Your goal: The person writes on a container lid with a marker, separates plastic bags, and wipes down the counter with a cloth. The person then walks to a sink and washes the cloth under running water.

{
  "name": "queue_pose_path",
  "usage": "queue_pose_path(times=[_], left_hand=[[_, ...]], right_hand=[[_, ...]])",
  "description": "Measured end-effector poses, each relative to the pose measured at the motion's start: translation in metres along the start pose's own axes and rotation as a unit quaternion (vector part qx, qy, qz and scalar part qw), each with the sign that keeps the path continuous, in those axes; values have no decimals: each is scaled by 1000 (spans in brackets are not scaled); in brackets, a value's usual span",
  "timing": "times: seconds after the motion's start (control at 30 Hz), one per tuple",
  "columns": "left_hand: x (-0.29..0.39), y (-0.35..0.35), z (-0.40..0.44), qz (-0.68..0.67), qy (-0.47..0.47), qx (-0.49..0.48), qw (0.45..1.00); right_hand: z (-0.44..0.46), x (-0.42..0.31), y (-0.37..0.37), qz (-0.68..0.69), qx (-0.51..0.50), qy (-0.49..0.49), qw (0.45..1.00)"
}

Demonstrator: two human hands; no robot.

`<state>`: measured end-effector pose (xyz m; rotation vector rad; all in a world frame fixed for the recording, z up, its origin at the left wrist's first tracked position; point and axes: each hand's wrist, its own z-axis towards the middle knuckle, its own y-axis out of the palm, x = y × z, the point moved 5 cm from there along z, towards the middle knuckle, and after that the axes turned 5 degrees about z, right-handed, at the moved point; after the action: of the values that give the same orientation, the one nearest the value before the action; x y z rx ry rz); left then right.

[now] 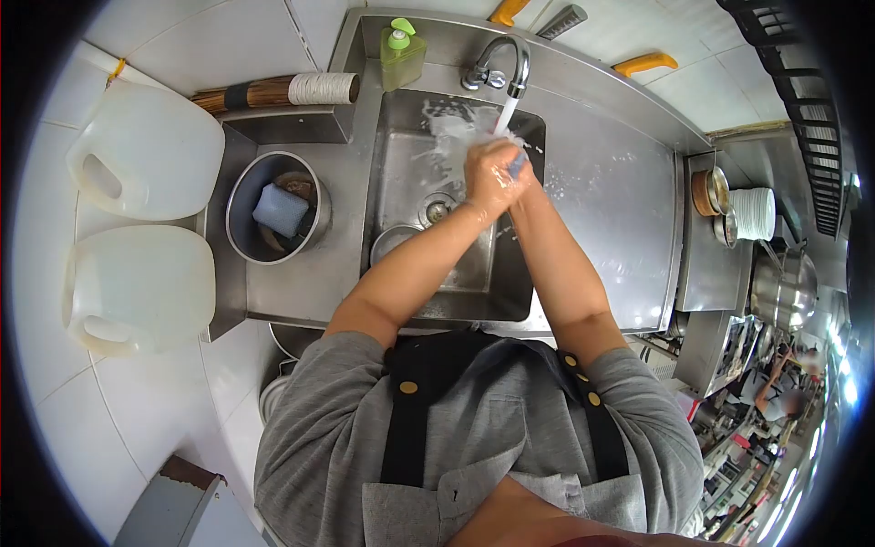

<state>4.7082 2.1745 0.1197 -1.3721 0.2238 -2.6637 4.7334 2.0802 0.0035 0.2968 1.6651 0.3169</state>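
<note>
Water runs from the curved metal faucet [521, 68] onto my two hands, which are pressed together over the sink [401, 164]. My left hand [492, 173] is closed, its fingers folded over. Against it, on the right, my right hand [523, 173] is closed too. A bit of something bluish shows between them, too small and wet to name. White foam and splashing water lie around and behind the hands. A round metal bowl [396, 241] stands in the sink, left of the drain [437, 211], partly hidden by the forearm.
A green soap bottle [403, 62] stands behind the sink. To the left are a metal pot [239, 219] with a blue sponge [281, 211], a bundled brush [273, 93] and two white jugs [173, 150]. Stacked plates [754, 214] and a pan [784, 287] sit right.
</note>
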Motion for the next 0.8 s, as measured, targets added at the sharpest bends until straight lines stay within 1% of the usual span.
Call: queue_pose_path(times=[0.03,0.07,0.1,0.13,0.17,0.2,0.23,0.27,0.3,0.33,0.37,0.4,0.43,0.47,0.5,0.53,0.57,0.6,0.63,0.67,0.7,0.73,0.77,0.8], left_hand=[[-10,-1,5,-6,-45,15,999],[-14,0,8,-7,-45,13,999],[-27,1,10,30,-129,0,991],[-40,2,12,68,-210,-14,975],[-56,6,20,68,-210,-15,975],[-84,10,22,53,-273,20,960],[-106,10,22,39,-336,55,940],[-117,6,27,39,-335,53,940],[-128,9,31,56,-340,-69,936],[-135,15,31,71,-338,-190,919],[-138,16,33,71,-339,-195,918],[-137,17,34,189,-299,-238,904],[-128,15,34,302,-253,-279,875],[-120,17,36,257,-268,-289,882],[-115,20,35,258,-268,-296,880],[-106,29,35,136,-248,-294,913],[-95,36,36,10,-225,-287,931],[-81,37,40,10,-225,-290,930],[-66,39,39,-115,-334,-319,879],[-55,42,35,-237,-433,-337,802],[-54,41,36,-235,-434,-338,801],[-54,37,42,-284,-437,-294,801],[-55,32,48,-332,-438,-250,797],[-62,26,57,-325,-389,-212,835]], right_hand=[[8,3,2,227,-62,51,971],[7,6,1,338,-91,71,934],[4,1,10,442,-116,98,884],[-5,-17,29,326,71,136,933],[-17,-30,32,193,254,168,933],[-19,-30,29,132,238,152,950],[-25,-35,30,133,241,152,949],[-29,-47,35,58,219,148,963],[-32,-54,37,-16,196,144,970],[-30,-56,35,-4,156,117,981],[-32,-56,26,-1,161,118,980],[-36,-70,29,44,156,88,983],[-42,-77,29,90,152,58,983],[-41,-67,15,26,157,59,985],[-43,-52,10,31,163,61,984],[-46,-45,2,-275,237,71,929],[-50,-42,0,-553,286,77,779],[-56,-43,13,-478,311,105,815],[-51,-38,8,-476,313,107,815],[-39,-32,-3,-449,340,54,824],[-34,-38,-2,-420,366,1,831],[-33,-45,2,-409,349,-67,841],[-32,-48,1,-406,351,-67,841],[-32,-62,14,-383,307,-74,868]])
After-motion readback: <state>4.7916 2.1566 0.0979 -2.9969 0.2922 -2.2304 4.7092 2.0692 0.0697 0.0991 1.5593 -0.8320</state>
